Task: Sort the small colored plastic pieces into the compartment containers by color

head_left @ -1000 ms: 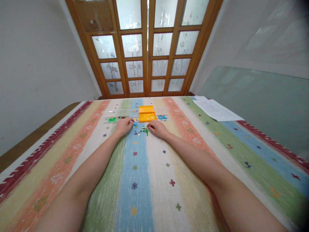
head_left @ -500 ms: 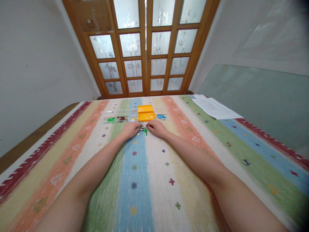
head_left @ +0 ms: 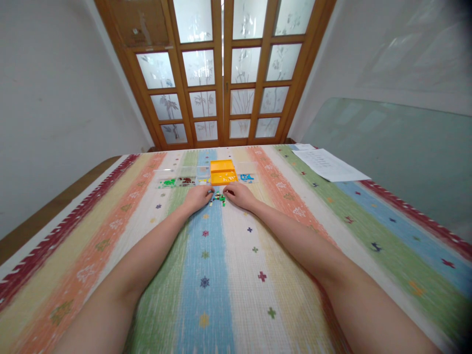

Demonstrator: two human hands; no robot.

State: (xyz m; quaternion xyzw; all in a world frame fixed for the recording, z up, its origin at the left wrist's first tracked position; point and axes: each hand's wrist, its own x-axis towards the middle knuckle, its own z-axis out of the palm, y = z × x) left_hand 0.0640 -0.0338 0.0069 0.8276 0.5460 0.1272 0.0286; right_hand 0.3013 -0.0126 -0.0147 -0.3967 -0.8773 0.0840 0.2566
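Observation:
Both my arms stretch far out over a striped, many-coloured cloth (head_left: 221,275). My left hand (head_left: 198,196) and my right hand (head_left: 239,194) lie knuckles-up on either side of a small heap of tiny coloured pieces (head_left: 219,198), fingers curled down at the heap's edges. Whether either hand grips a piece is too small to tell. Just beyond the heap stands an orange tray (head_left: 222,173), flanked by clear compartments with green pieces (head_left: 169,182), dark red pieces (head_left: 186,181) and blue pieces (head_left: 246,177).
A white sheet of paper (head_left: 328,164) lies at the far right of the cloth. A pane of glass (head_left: 398,152) leans against the right wall. Wooden doors with frosted panes (head_left: 221,83) stand behind the table's far edge.
My left hand has slid right, from near the clear compartments to the heap's left edge. The right hand has barely shifted. The view tilted slightly.

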